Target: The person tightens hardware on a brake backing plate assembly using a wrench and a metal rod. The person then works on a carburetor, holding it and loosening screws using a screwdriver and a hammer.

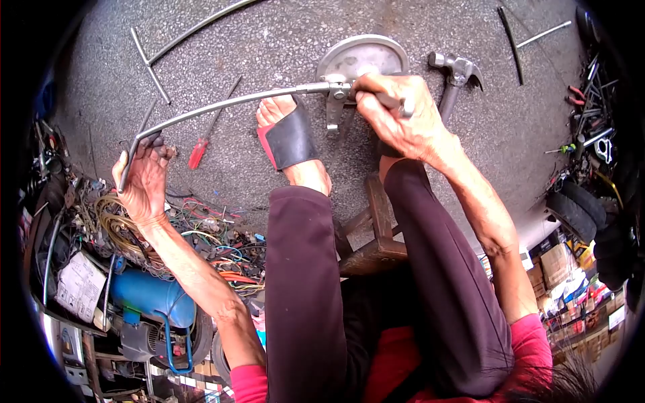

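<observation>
- Speckled grey pavement (282,33) fills the middle, with heaped cables (208,235) along its left edge and scattered tools along its right.
- Spanning that pavement's middle is a curved metal bar (228,102); its right end meets a bracket (333,111) just beside a round metal plate (353,57).
- The left hand (149,181) has its palm turned up under the bar's bent end, thumb to one side and fingers loosely curled; how firmly it presses, I cannot tell.
- The right hand (410,124) wraps its fingers round a short metal piece (407,107) by the joint, mostly hidden.
- A slack left hold could let the long bar swing or twist, wrenching the joint askew or pinching the right fingers.
- If the bracket slipped, metal could drop on the bare toes in the sandal (292,141).
- A hammer (460,70) and a screwdriver (198,153) lie near enough to be knocked.
</observation>
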`<state>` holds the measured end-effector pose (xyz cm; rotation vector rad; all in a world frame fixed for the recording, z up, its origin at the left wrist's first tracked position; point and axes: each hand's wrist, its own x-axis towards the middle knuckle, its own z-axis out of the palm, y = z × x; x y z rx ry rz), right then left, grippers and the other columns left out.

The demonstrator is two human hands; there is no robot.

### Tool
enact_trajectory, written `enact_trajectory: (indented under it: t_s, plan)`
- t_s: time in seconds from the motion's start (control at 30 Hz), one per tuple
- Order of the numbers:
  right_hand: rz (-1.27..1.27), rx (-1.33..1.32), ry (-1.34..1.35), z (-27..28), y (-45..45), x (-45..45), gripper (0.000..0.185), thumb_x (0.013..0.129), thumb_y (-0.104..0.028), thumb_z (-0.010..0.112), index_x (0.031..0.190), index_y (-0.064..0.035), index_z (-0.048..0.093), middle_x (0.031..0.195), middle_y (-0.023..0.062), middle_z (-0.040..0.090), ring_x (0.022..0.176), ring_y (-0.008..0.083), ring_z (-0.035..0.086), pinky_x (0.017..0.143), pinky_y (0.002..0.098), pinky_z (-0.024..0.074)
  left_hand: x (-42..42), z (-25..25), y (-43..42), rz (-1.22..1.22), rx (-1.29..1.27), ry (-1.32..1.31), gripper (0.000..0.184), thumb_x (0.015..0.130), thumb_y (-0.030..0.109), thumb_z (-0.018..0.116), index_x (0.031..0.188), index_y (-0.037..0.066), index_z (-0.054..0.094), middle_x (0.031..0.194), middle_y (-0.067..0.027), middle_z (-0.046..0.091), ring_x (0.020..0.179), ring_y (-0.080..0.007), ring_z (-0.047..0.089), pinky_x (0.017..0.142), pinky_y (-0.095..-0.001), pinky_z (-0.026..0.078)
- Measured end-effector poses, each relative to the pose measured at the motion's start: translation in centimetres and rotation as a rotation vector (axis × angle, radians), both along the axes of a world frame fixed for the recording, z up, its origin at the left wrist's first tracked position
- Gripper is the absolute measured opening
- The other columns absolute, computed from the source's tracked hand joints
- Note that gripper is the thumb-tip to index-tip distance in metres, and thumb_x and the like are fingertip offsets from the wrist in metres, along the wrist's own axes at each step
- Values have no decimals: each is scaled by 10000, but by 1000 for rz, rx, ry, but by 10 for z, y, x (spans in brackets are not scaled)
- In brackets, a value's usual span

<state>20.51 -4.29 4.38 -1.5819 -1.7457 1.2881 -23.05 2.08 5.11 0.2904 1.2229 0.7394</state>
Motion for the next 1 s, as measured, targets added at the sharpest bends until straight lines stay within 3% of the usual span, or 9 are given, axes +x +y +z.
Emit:
enact_trajectory:
  t_s: [0.13, 0.23, 0.33, 0.43, 0.57, 0.67, 0.8, 0.93, 1.0]
  plan:
    - [-102, -274, 115, -6, 15, 9, 201, 903, -149, 479, 885, 19, 588, 627, 60, 579, 568, 104, 594, 531, 274, 482, 7, 1, -14, 65, 182, -28, 396, 893, 287, 568, 1176, 10, 577, 1167, -136, 569, 1018, -268, 529, 940, -447, 389]
    - [-36, -153, 76, -12, 18, 9, 199, 904, -139, 465, 886, 16, 588, 618, 53, 567, 555, 113, 605, 522, 266, 486, -13, -7, -23, 88, 218, -233, 291, 893, 65, 562, 1180, 17, 584, 1273, -138, 530, 1197, -288, 469, 1008, -520, 325]
    - [-59, -171, 85, -8, 19, 9, 191, 896, -141, 475, 875, 13, 586, 610, 53, 560, 549, 115, 602, 518, 272, 474, -33, 3, -8, -343, 181, 192, 346, 889, 52, 579, 1232, 14, 555, 1198, -118, 595, 1107, -236, 554, 1024, -407, 359]
    - [-126, -119, 77, -6, 19, 2, 165, 817, -143, 513, 787, -3, 595, 605, 171, 525, 569, 333, 544, 559, 412, 424, 3, 18, 6, -509, 164, 581, 409, 878, 38, 585, 1277, -3, 505, 1162, -120, 608, 1017, -180, 602, 981, -320, 403]
    - [-90, -116, -13, 0, 22, 1, 166, 812, -147, 516, 790, -4, 597, 603, 169, 524, 571, 329, 548, 564, 412, 425, 27, 16, 7, -281, 163, 567, 464, 864, 11, 574, 1311, -14, 454, 1149, -112, 607, 1056, -182, 581, 978, -330, 398]
    - [-67, -144, 30, -5, 21, 3, 221, 892, -161, 465, 882, 21, 590, 607, 67, 568, 537, 120, 597, 513, 274, 474, 44, -12, 0, 77, 184, 578, 427, 864, 12, 546, 1278, -45, 461, 1173, -143, 597, 1118, -214, 550, 1016, -343, 365]
    - [-102, -269, 100, -10, 21, 7, 238, 887, -160, 458, 889, 32, 600, 639, 53, 596, 532, 118, 599, 489, 248, 477, 30, -15, -7, 507, 240, -297, 459, 906, 352, 533, 1041, -80, 615, 1113, -243, 603, 1125, -327, 531, 1033, -414, 325]
    - [-196, -421, 154, -7, 26, 8, 239, 868, -179, 480, 883, 21, 611, 659, 50, 610, 514, 108, 595, 480, 235, 471, -3, -50, -1, 133, 591, -614, 329, 933, 236, 517, 1083, -38, 620, 1149, -228, 592, 1137, -299, 538, 1034, -477, 333]
    - [-199, -417, 145, -7, 25, 8, 238, 869, -176, 480, 881, 23, 611, 660, 49, 610, 522, 105, 595, 481, 236, 472, 10, -39, 5, 317, 439, -265, 375, 895, 300, 560, 1093, -14, 611, 1087, -190, 603, 1054, -283, 558, 969, -447, 379]
